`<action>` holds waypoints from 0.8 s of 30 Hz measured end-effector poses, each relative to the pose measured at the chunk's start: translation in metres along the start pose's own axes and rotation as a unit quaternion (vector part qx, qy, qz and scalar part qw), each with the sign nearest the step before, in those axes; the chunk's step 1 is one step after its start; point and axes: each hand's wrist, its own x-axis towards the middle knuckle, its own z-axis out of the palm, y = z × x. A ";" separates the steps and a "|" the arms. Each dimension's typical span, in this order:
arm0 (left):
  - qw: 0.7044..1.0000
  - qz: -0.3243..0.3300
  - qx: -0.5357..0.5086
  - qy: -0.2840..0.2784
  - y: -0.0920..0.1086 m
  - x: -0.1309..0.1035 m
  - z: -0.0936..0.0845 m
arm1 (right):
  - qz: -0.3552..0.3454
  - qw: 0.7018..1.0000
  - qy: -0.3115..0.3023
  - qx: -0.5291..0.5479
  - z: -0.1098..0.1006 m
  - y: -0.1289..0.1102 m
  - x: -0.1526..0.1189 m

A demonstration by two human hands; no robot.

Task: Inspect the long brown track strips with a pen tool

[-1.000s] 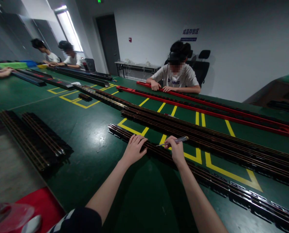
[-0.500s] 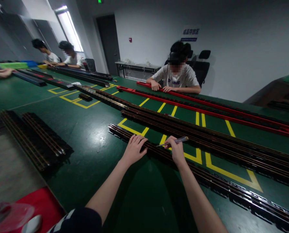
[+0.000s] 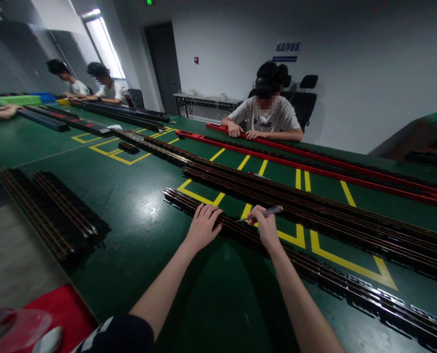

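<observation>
Left hand (image 3: 204, 225) palm down on the nearest long black strip with copper-coloured rails (image 3: 328, 277); fingers curve over it, thumb on the near side, can't tell whether it pinches or just presses. Right hand (image 3: 263, 225) closed around a slim screwdriver-like tool with a see-through handle (image 3: 273, 211) and thin metal shaft, held like a pen, tip aimed leftward at the strip between the hands; contact too small to tell. Strip lies slantwise on the green-topped bench (image 3: 119, 279), partly over yellow tape lines (image 3: 314, 242), just in front of a bundle of similar black strips (image 3: 314, 215). For good work here: left hand firm and close to the tip but out of its path, strip flat so it doesn't skid, light pen-style control, shaft low. Likely slip: tip skating along the rails toward the left thumb
</observation>
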 end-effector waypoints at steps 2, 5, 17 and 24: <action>1.000 -0.002 0.004 0.003 0.001 0.000 0.001 | -0.003 1.000 0.000 -0.009 0.000 -0.001 0.000; 1.000 -0.004 0.008 0.009 0.001 0.000 0.001 | -0.004 1.000 -0.014 -0.016 0.001 -0.003 -0.001; 0.995 -0.053 0.033 0.072 -0.003 0.000 0.005 | 0.005 0.996 -0.083 -0.039 0.004 -0.005 -0.002; 0.980 -0.114 0.056 0.151 -0.014 -0.004 0.014 | 0.019 0.996 -0.085 -0.033 -0.001 -0.001 0.000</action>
